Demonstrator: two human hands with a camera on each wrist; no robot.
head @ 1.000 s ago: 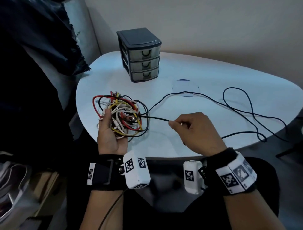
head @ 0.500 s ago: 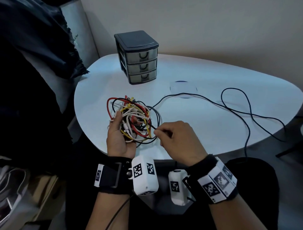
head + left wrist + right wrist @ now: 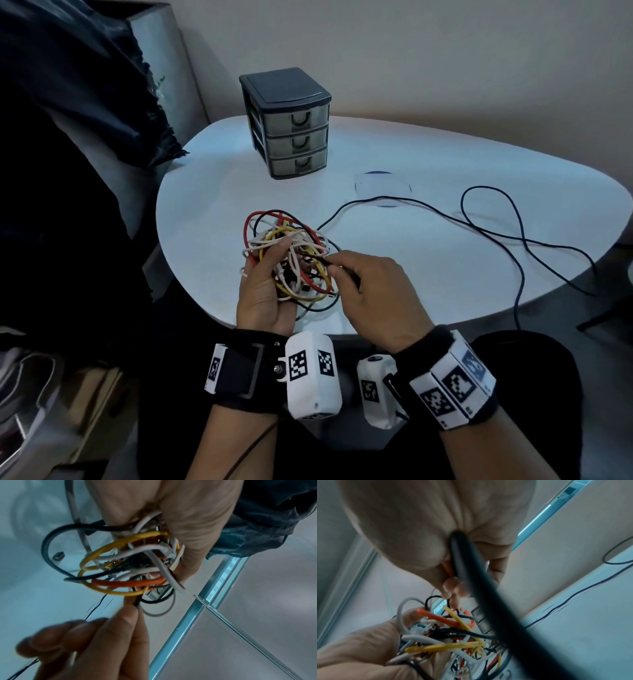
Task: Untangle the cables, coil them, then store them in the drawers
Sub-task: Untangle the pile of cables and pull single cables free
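A tangle of red, yellow, white and black cables (image 3: 291,253) sits in my left hand (image 3: 265,291), whose thumb and fingers curl round it just above the white table's near edge. My right hand (image 3: 373,294) pinches a black cable (image 3: 493,236) right where it leaves the tangle; that cable trails across the table to the right and drops over the edge. The left wrist view shows the tangle (image 3: 130,566) gripped, with right fingertips (image 3: 132,615) on the black strand. The right wrist view shows the black cable (image 3: 471,574) running out of the fist. The grey three-drawer unit (image 3: 291,123) stands at the back, drawers closed.
The white oval table (image 3: 428,274) carries a round clear disc (image 3: 382,186) right of the drawers. Dark fabric (image 3: 68,120) hangs over something on the left. Black loops of cable (image 3: 489,219) lie on the table's right side.
My right hand has slid left along the black cable up to the tangle. My left hand and the tangle have shifted slightly right and nearer the table edge.
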